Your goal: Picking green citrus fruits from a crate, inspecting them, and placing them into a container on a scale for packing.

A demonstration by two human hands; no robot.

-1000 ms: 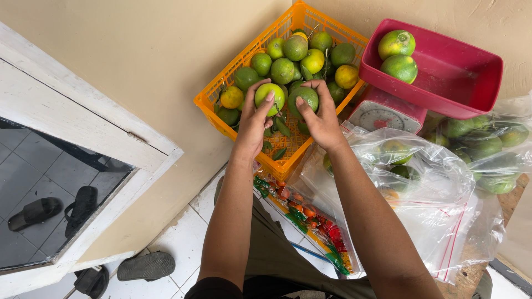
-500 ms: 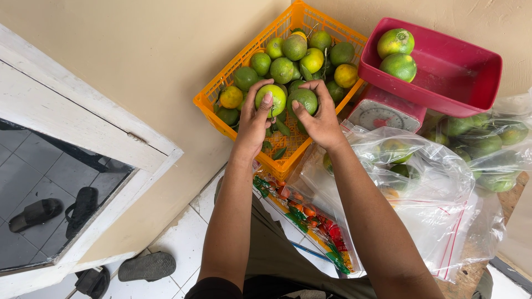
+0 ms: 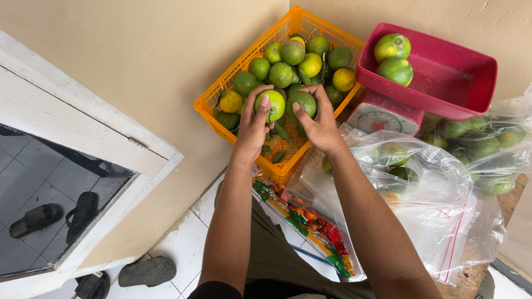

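A slatted crate [image 3: 221,113] sits against the wall at the top centre, with loose citrus fruit piled in it; the left hand [image 3: 254,124] and the right hand [image 3: 318,124] are both inside the crate at its near end, side by side, each closed around one fruit [image 3: 275,105] [image 3: 303,102]; to the right of the crate stands a dial scale [image 3: 382,117], and on it rests a tray [image 3: 454,83] with two fruits [image 3: 393,47] in its left end; in front of the scale lie clear plastic bags [image 3: 438,221] with more fruit in them; a printed packet [image 3: 310,230] lies between the forearms, below the crate; sandals [image 3: 147,271] lie on the floor at lower left.
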